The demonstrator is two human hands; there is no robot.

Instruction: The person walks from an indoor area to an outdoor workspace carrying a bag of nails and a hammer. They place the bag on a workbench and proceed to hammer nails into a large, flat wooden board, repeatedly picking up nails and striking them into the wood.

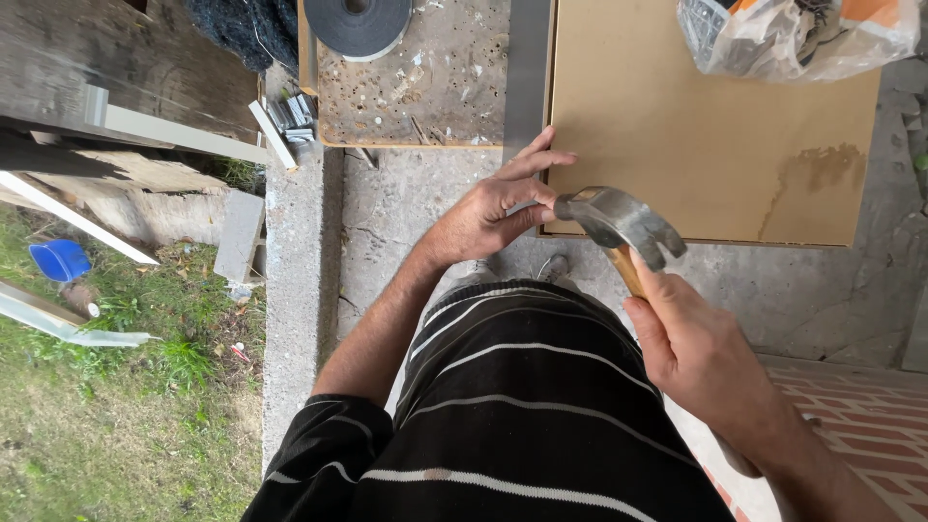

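1. At the frame's centre, the left hand [498, 208] lies at the lower left corner of the brown board [715, 126], fingers pinched together as if steadying something too small to make out.
2. Just right of it, the right hand [691, 343] is closed round the wooden handle of the claw hammer [619, 224], whose head hangs just beside those fingers.
3. Upper right, a plastic bag [797, 34] lies on the board; upper centre, a black tape roll [358, 24] rests on a pitted panel [425, 87].

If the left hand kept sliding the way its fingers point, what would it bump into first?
The left hand points up and to the right, with its fingers already at the corner of the brown board. Going straight on, it would most likely slide onto that board first, though depth is hard to judge.
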